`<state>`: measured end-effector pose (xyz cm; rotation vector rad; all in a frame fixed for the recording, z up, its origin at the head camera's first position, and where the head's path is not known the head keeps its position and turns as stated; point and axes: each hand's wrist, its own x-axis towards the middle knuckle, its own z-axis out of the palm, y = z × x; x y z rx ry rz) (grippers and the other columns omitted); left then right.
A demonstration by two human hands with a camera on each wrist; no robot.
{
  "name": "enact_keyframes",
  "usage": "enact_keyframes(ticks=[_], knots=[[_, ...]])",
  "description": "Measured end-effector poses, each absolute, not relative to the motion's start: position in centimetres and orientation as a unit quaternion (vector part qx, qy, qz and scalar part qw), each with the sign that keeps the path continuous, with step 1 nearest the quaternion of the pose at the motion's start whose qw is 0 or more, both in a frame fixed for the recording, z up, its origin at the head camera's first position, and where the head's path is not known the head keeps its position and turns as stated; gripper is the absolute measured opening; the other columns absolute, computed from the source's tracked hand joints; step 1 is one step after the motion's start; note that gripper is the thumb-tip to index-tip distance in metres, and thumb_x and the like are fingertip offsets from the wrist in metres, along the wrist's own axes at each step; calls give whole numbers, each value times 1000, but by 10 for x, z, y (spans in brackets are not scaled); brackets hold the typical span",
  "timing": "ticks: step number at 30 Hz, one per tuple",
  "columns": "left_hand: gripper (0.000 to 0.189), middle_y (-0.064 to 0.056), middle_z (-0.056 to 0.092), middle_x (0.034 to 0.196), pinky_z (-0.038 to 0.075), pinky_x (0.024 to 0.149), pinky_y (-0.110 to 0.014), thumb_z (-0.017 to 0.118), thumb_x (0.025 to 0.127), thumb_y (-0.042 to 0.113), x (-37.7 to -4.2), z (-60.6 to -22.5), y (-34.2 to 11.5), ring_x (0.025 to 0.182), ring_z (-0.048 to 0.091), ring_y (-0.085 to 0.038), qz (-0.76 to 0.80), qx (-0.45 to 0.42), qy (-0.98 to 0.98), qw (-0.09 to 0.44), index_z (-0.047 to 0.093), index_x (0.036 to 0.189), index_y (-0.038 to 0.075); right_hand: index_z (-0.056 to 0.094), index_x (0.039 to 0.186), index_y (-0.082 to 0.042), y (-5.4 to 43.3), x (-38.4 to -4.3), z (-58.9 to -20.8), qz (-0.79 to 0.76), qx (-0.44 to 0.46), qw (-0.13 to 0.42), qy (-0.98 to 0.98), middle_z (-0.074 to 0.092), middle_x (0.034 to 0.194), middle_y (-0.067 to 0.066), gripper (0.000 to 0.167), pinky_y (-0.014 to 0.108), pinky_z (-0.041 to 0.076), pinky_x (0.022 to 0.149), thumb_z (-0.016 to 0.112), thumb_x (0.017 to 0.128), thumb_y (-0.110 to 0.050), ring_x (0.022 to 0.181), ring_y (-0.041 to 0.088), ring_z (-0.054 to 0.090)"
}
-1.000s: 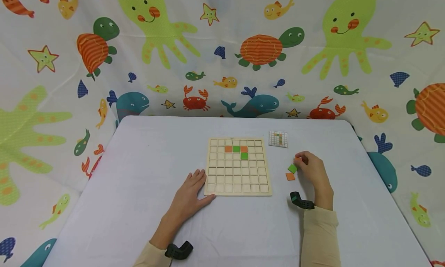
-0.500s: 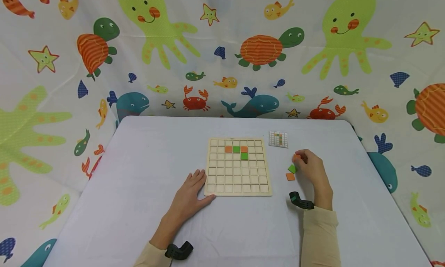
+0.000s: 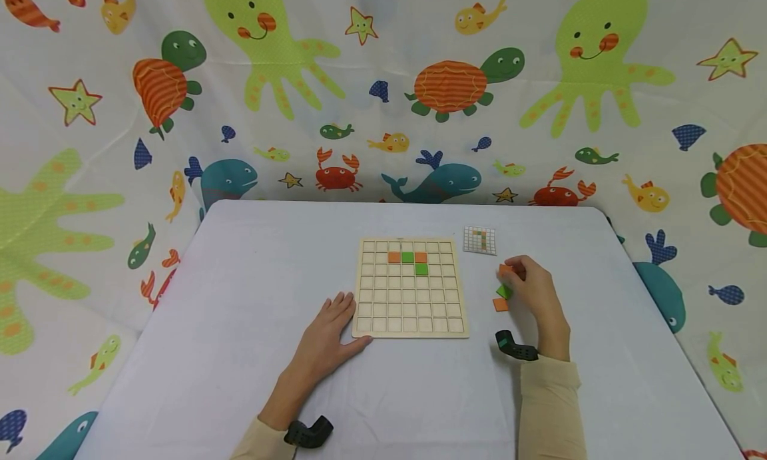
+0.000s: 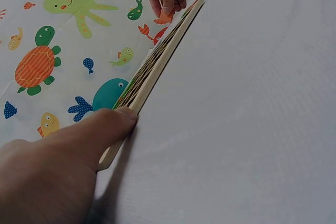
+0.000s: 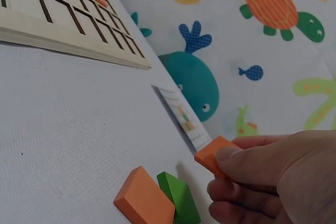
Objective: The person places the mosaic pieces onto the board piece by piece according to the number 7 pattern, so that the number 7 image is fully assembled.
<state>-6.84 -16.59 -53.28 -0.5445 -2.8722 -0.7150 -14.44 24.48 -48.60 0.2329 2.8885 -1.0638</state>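
Between thumb and fingers my right hand [image 3: 535, 288] pinches an orange square tile [image 5: 214, 155], held above the table. Just below it lie a green tile [image 5: 178, 196] and another orange tile [image 5: 144, 196], close together on the cloth. My left hand [image 3: 326, 333] rests at the lower left corner of a wooden grid board [image 3: 409, 335], fingers along its left side and thumb at the front edge. In the board's upper cells sit orange and green tiles, three in a row with a green tile [image 3: 421, 269] under the right-hand one.
A small printed grid card [image 3: 479, 240] with a coloured pattern lies beyond the board's upper right corner. The white-covered table [image 3: 240, 280] ends at a curtain [image 3: 359, 80] printed with sea animals. Each wrist wears a black camera mount [image 3: 516, 346].
The right hand has shifted slightly left and away from the body with the orange tile, which now shows more clearly. The left hand and the board have stayed put.
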Motion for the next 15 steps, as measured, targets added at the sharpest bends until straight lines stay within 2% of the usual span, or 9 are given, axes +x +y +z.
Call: enact_keyframes(ticks=[7,15], knots=[[83,-14,50,152,31,124,-46,77,83,50,-68,-533,-166,147,41,-29,-237,-179,-953,63,52,144,0,57,126,-3,240,-145,-485,-345,78,26,935,62,113,18,30,31,50,78,59,102,-19,98,28,55],[83,-14,50,152,32,124,-47,77,83,50,-68,-531,-166,146,42,-30,-237,-177,-953,63,52,143,-1,53,126,1,235,-146,-485,-348,76,28,934,61,112,19,30,31,51,80,58,102,-17,97,29,55]])
